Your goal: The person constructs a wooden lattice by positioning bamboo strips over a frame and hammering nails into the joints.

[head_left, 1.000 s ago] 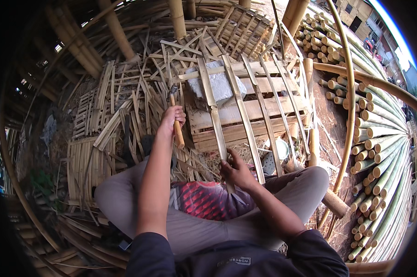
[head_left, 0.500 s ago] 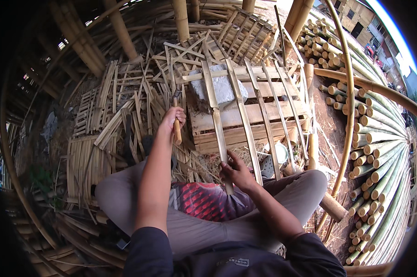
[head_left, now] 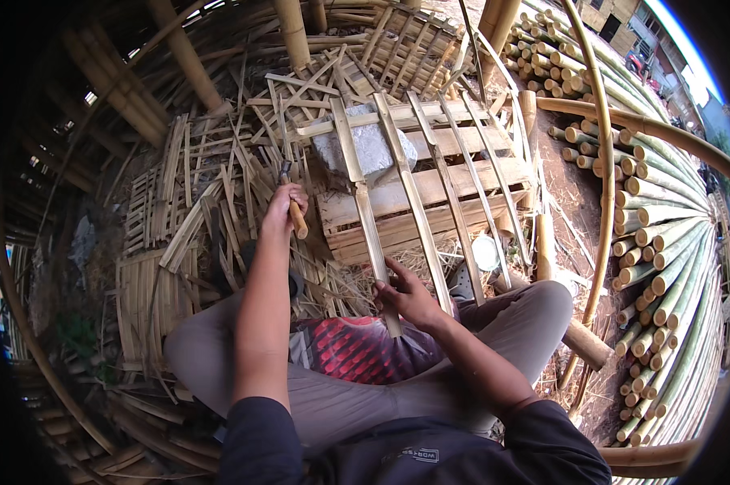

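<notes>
The person's left hand (head_left: 287,206) is closed around a hammer (head_left: 299,221), its head raised beside the crate (head_left: 337,209). The right hand (head_left: 416,302) grips the near end of a bamboo strip (head_left: 369,224), which reaches over the crate and stone block (head_left: 375,150). The step looks like lining up the strip; the next move calls for steadying it over the block.

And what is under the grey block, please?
A slatted wooden box, seen in front and to the right of the grey block. The part directly beneath is covered.
</notes>
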`<state>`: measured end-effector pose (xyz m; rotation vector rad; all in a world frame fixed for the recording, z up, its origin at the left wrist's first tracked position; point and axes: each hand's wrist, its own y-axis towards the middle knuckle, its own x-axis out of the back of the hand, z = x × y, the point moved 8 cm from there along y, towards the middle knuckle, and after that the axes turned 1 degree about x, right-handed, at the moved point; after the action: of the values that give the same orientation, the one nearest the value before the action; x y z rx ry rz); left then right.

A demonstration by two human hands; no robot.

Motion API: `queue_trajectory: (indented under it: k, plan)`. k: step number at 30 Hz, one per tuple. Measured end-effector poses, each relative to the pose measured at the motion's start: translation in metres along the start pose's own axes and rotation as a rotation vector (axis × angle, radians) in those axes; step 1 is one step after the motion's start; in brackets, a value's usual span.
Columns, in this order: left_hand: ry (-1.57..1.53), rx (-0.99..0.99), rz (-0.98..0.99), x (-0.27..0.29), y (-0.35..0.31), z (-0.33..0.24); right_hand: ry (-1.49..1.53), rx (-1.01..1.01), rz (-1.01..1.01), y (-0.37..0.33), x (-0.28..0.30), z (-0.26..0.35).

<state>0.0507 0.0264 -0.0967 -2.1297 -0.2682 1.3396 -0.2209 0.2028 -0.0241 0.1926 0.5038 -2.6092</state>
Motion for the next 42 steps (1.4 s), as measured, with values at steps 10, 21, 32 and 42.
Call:
queue_trajectory:
  k: [10, 21, 32, 42]
  plan:
    - [0.016, -0.022, 0.129, -0.025, -0.007, -0.004, 0.026, 0.008, 0.040, 0.002, -0.003, 0.003]
    - [0.029, 0.013, 0.349, -0.037, -0.019, -0.013, 0.049, 0.018, 0.082, -0.001, -0.007, 0.014]
    - [0.213, -0.162, 0.046, -0.024, -0.009, -0.024, -0.699, 0.422, -0.245, -0.015, 0.025, 0.062]
    - [0.475, -0.502, -0.097, -0.089, -0.017, -0.087, -0.528, 0.158, -0.414, 0.017, 0.104, 0.034]
